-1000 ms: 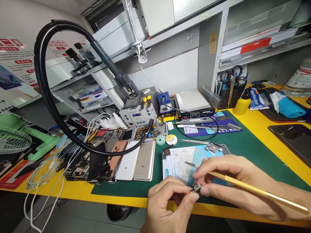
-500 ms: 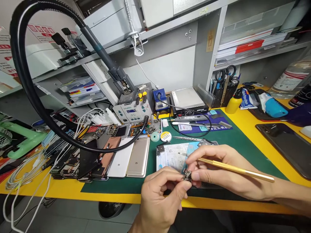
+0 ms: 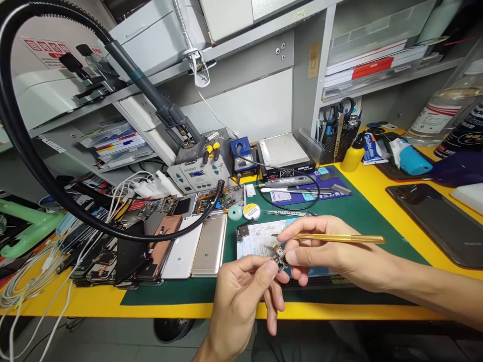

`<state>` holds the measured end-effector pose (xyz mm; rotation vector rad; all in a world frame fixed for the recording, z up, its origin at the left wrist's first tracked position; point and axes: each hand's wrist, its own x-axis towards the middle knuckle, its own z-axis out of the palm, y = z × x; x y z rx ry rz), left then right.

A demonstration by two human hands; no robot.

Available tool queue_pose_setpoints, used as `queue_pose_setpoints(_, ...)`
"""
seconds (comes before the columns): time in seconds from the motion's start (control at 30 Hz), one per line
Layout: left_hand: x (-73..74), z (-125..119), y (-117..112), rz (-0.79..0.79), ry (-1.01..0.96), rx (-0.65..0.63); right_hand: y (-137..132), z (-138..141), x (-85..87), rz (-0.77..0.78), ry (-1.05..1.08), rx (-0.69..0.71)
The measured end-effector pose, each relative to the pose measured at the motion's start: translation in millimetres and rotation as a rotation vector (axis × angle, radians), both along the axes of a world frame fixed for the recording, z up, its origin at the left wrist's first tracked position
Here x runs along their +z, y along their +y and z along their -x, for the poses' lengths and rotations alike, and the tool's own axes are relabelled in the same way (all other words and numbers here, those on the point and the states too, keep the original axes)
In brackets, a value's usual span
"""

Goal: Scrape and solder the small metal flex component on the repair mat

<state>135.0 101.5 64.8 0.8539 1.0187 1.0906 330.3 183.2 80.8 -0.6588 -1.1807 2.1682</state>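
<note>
Just above the near edge of the yellow table (image 3: 169,309), a small electronic module (image 3: 279,256), perhaps a phone camera unit, was held up between both hands. The left hand (image 3: 241,296) pinched it narrowly between thumb and forefinger, its other fingers hanging loose below, a grip that presumably left most of the tiny part uncovered. The right hand (image 3: 332,251) met it from the far side, thumb at the module's edge, while also carrying a slim gold-handled tool (image 3: 332,237) nearly level under the forefinger. Tucked that way, the tool pointed left, its tip seemingly apart from the module, and the thumb could help steady the part without the tool being laid down.

Beyond the hands, on the green mat (image 3: 385,231), lay a blue-and-white printed sheet (image 3: 260,241); a dark square piece (image 3: 243,231) sat at its far left corner, probably so it would show up well. Farther left, a gold Xiaomi phone (image 3: 208,251) and a white Xiaomi phone (image 3: 181,251) lay backs up, likely set aside from the working spot. Behind them, the hot-air gun (image 3: 128,67) slanted into its holder, apparently to keep its nozzle off everything.
</note>
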Motion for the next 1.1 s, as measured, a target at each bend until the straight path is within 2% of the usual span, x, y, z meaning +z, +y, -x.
queue_pose_setpoints(0.33,2.7,-8,4,0.069,-0.030,0.059,1,-1,-5.7,-0.019,-0.014,-0.040)
queue_pose_setpoints(0.57,7.3,-8,6,0.131,-0.056,0.043,0,0,-5.7,-0.026,-0.041,-0.058)
queue_pose_setpoints(0.77,10.9,-9,12,0.117,-0.015,0.024,1,0,-4.7,-0.005,-0.034,-0.064)
queue_pose_setpoints(0.87,8.5,-9,11,0.065,0.057,0.014,2,1,-6.6,-0.005,-0.018,-0.069)
queue_pose_setpoints(0.97,3.4,-8,7,-0.057,0.192,0.011,1,0,-7.3,-0.027,-0.008,-0.063)
queue_pose_setpoints(1.1,-0.7,-5,2,-0.399,0.493,0.065,-1,-1,-4.3,-0.054,0.002,-0.063)
